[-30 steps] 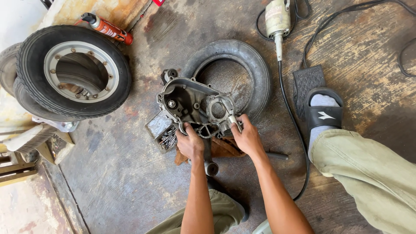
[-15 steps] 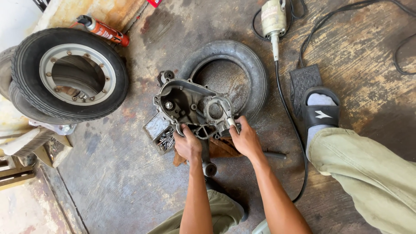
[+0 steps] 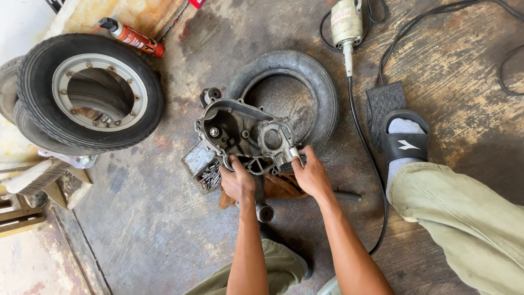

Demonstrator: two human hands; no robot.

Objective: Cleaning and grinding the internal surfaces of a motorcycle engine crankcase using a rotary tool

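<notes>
I see both grips unchanged since before: left hand (image 3: 238, 183) and right hand (image 3: 311, 176) stay clamped on the engine casing (image 3: 243, 136), bare tyre (image 3: 297, 82) at its 1 o'clock

A repair workshop — stained concrete floor (image 3: 136, 229), wheel (image 3: 90, 90), bare tyre (image 3: 305, 76), spray can (image 3: 131, 37).

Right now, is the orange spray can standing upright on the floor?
No, the orange spray can lies on its side on the floor, just beyond the wheel with the metal rim.
</notes>
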